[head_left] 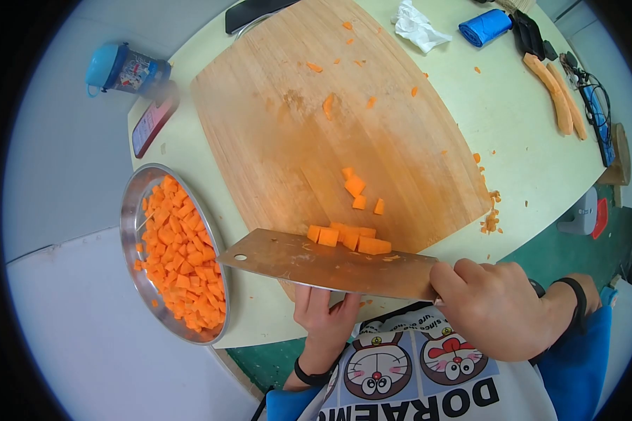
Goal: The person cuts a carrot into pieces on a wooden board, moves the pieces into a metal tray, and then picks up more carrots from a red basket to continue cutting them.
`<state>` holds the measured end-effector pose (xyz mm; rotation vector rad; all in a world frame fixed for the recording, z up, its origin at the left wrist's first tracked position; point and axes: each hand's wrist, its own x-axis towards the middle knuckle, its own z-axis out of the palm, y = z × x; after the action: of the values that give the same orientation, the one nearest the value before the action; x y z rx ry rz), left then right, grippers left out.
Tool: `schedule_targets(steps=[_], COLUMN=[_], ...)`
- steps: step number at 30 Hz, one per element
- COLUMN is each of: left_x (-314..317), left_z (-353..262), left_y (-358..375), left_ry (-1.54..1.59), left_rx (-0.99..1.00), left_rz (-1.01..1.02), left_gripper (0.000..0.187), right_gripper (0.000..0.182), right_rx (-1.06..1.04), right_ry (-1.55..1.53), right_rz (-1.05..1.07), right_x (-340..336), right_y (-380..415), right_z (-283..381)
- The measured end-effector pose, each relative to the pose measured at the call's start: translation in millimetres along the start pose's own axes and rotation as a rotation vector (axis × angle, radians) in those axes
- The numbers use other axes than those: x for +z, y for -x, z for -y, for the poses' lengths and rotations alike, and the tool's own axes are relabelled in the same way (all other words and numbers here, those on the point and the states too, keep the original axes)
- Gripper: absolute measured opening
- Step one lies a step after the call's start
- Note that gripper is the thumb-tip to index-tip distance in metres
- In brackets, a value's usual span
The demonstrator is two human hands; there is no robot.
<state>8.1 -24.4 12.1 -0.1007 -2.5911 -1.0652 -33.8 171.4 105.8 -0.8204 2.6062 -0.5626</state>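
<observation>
My right hand (495, 305) is closed around the handle of a cleaver (316, 270), whose broad blade lies across the near edge of the wooden cutting board (260, 126). Cut carrot pieces (351, 237) sit in a row along the blade's far edge, partly overlapping it. My left hand (324, 319) is just below the blade with fingers stretched toward it; the blade hides the fingertips. A few carrot cubes (355, 186) lie farther up the board. Left of the blade tip, a round metal tray (128, 242) holds a heap of diced carrot (179, 252).
A phone (154, 126) and a blue-lidded cup (123, 70) are at the upper left. Crumpled tissue (420, 27), a blue roll (486, 28) and peeled whole carrots (558, 95) lie at the upper right. Carrot scraps (493, 214) dot the table's right side.
</observation>
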Motion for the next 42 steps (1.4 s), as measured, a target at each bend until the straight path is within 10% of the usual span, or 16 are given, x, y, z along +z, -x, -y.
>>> schedule_targets(steps=[42], left_x=[-1.1], left_z=[8.9], left_y=[-8.4], left_ry=[0.109], left_rx=[0.059], left_rz=[0.059], left_gripper=[0.03], right_gripper=[0.022], right_rx=[0.162], right_ry=[0.086], right_rz=[0.2], right_x=[0.3], right_y=[-33.3], right_z=[6.6])
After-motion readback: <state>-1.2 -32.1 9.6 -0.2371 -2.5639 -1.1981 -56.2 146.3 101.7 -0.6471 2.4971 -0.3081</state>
